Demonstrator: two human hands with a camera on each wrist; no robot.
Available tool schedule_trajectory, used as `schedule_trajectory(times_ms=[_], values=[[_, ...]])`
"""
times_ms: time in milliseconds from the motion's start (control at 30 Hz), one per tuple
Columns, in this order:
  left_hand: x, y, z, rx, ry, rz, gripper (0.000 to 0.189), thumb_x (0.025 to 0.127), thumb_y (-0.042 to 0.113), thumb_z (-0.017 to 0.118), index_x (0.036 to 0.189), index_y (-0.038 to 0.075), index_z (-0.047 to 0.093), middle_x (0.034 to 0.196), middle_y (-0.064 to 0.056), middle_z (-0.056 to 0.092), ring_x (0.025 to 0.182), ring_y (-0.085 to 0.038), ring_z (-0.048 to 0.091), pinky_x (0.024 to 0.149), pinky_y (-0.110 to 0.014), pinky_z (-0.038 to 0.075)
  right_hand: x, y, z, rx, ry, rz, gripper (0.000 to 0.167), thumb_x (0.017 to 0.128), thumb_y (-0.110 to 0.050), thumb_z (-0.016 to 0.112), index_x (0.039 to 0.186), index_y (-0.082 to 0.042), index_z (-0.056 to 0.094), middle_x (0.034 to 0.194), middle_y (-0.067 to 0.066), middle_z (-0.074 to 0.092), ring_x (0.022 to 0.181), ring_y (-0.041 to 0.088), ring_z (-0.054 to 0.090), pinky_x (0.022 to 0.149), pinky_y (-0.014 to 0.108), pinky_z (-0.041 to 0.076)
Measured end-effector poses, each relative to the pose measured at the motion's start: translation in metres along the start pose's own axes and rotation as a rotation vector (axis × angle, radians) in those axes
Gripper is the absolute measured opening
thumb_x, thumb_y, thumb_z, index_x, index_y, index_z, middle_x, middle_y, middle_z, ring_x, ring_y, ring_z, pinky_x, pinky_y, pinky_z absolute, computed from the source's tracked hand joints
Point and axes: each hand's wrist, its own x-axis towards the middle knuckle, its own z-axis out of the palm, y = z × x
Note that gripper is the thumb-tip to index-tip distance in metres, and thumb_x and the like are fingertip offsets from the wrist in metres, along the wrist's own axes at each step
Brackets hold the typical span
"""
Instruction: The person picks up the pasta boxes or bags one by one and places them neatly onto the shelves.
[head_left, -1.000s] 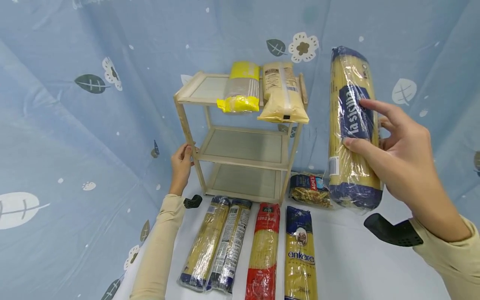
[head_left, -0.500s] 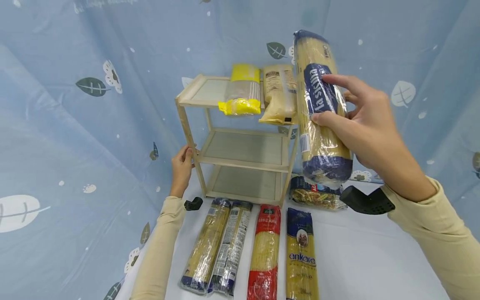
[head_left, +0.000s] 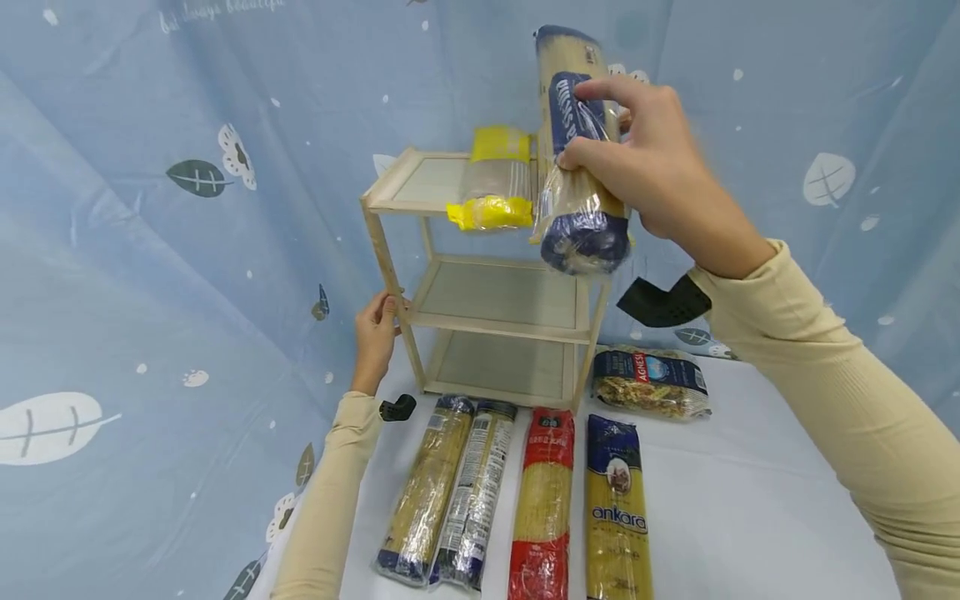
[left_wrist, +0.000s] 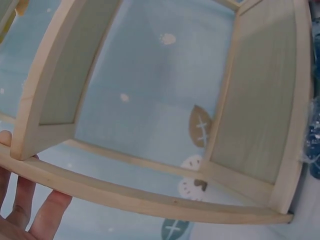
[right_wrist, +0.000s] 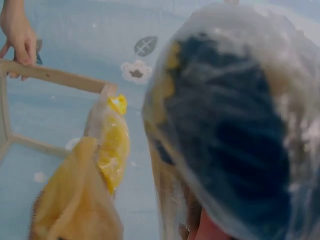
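My right hand (head_left: 651, 154) grips a long clear pack of spaghetti (head_left: 566, 112) with a blue label, thumb and fingers on its sides. It hangs tilted above the right part of the top shelf, blue end (right_wrist: 230, 135) toward me. My left hand (head_left: 373, 337) holds the left front post of a three-tier wooden rack (head_left: 502, 327); fingers (left_wrist: 52, 210) lie against the post (left_wrist: 150, 202) in the left wrist view. On the top shelf lies a yellow-ended pack (head_left: 498, 171). The beige pack (right_wrist: 80, 200) beside it is mostly hidden behind the spaghetti in the head view.
Before the rack lie two spaghetti packs (head_left: 427, 492) (head_left: 472, 496), a red-ended pack (head_left: 543, 500) and a blue-and-yellow ankara pack (head_left: 617, 508). An Agnesi pasta bag (head_left: 651, 382) lies right of the rack. Patterned blue cloth (head_left: 187, 292) hangs behind and at the left.
My right hand has carried the spaghetti pack left and upward, from the rack's right side to over its top shelf. My left hand stays on the post.
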Motion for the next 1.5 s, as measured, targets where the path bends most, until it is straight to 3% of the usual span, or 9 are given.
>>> schedule_trajectory(times_ms=[100, 200, 433, 567, 700, 800, 967, 1233, 1500], values=[[-0.004, 0.001, -0.001, 0.008, 0.003, 0.0, 0.032, 0.103, 0.019, 0.042, 0.124, 0.0, 0.058, 0.109, -0.025, 0.061, 0.105, -0.037, 0.058, 0.079, -0.055, 0.052, 0.015, -0.003, 0.007, -0.002, -0.032, 0.006, 0.06, 0.085, -0.009, 0.065, 0.141, -0.017, 0.045, 0.051, 0.004, 0.046, 0.038, 0.016, 0.039, 0.039, 0.025, 0.035], [-0.006, 0.002, -0.002, 0.007, 0.002, 0.003, 0.032, 0.103, 0.017, 0.041, 0.123, -0.001, 0.058, 0.109, -0.027, 0.061, 0.105, -0.038, 0.057, 0.078, -0.055, 0.052, 0.03, -0.008, 0.015, 0.014, -0.048, 0.048, 0.059, 0.086, -0.01, 0.063, 0.141, -0.018, 0.044, 0.049, 0.001, 0.045, 0.04, 0.015, 0.034, 0.042, 0.026, 0.032], [-0.005, 0.004, -0.001, -0.001, -0.006, 0.008, 0.031, 0.103, 0.014, 0.041, 0.122, -0.002, 0.058, 0.109, -0.028, 0.06, 0.104, -0.039, 0.058, 0.078, -0.056, 0.052, 0.064, -0.018, 0.04, 0.016, -0.063, 0.122, 0.057, 0.088, -0.015, 0.061, 0.142, -0.018, 0.043, 0.115, 0.006, 0.05, 0.067, 0.012, 0.043, 0.055, 0.024, 0.039], [-0.005, 0.003, 0.004, -0.007, -0.003, 0.008, 0.031, 0.103, 0.015, 0.042, 0.121, -0.002, 0.06, 0.108, -0.027, 0.061, 0.102, -0.038, 0.059, 0.076, -0.057, 0.052, 0.081, -0.018, 0.057, -0.001, -0.09, 0.141, 0.055, 0.088, -0.015, 0.06, 0.14, -0.012, 0.045, 0.133, 0.005, 0.039, 0.087, 0.012, 0.048, 0.065, 0.022, 0.047], [-0.003, -0.005, 0.01, -0.011, 0.014, 0.001, 0.03, 0.102, 0.016, 0.043, 0.12, 0.001, 0.062, 0.106, -0.025, 0.063, 0.101, -0.037, 0.059, 0.075, -0.056, 0.052, 0.092, -0.014, 0.075, -0.067, -0.088, 0.098, 0.007, 0.085, -0.01, 0.059, 0.089, -0.004, 0.06, 0.085, 0.001, 0.048, 0.063, 0.011, 0.04, 0.049, 0.021, 0.038], [-0.002, -0.016, 0.016, -0.013, 0.026, -0.025, 0.032, 0.102, 0.023, 0.043, 0.12, 0.007, 0.064, 0.105, -0.02, 0.065, 0.101, -0.032, 0.06, 0.076, -0.052, 0.054, 0.098, -0.011, 0.087, -0.098, -0.078, 0.086, 0.028, 0.08, -0.004, 0.058, 0.062, -0.008, 0.037, 0.056, -0.002, 0.027, 0.048, 0.012, 0.027, 0.043, 0.022, 0.029], [-0.001, -0.026, 0.024, -0.008, 0.042, -0.032, 0.036, 0.1, 0.033, 0.044, 0.119, 0.011, 0.065, 0.104, -0.013, 0.066, 0.099, -0.025, 0.061, 0.073, -0.046, 0.055, 0.102, -0.005, 0.107, -0.128, -0.083, 0.134, 0.033, 0.077, -0.003, 0.056, 0.061, -0.011, 0.028, 0.057, -0.001, 0.02, 0.049, 0.013, 0.021, 0.043, 0.023, 0.028], [0.001, -0.023, 0.03, -0.046, 0.045, -0.012, 0.034, 0.101, 0.025, 0.044, 0.121, 0.005, 0.063, 0.105, -0.021, 0.065, 0.097, -0.033, 0.06, 0.072, -0.054, 0.053, 0.095, -0.004, 0.125, -0.541, -0.15, 0.03, 0.016, 0.092, -0.024, 0.049, 0.093, -0.008, 0.046, 0.09, 0.005, 0.044, 0.088, 0.021, 0.045, 0.075, 0.03, 0.043], [-0.009, -0.001, 0.025, -0.056, 0.025, 0.004, 0.031, 0.103, 0.014, 0.042, 0.122, -0.002, 0.059, 0.107, -0.028, 0.061, 0.099, -0.041, 0.058, 0.075, -0.059, 0.05, 0.082, -0.004, 0.133, -0.655, -0.313, -0.098, 0.041, 0.1, -0.029, 0.041, 0.064, -0.01, 0.037, 0.063, 0.003, 0.034, 0.081, 0.023, 0.043, 0.085, 0.036, 0.037]])
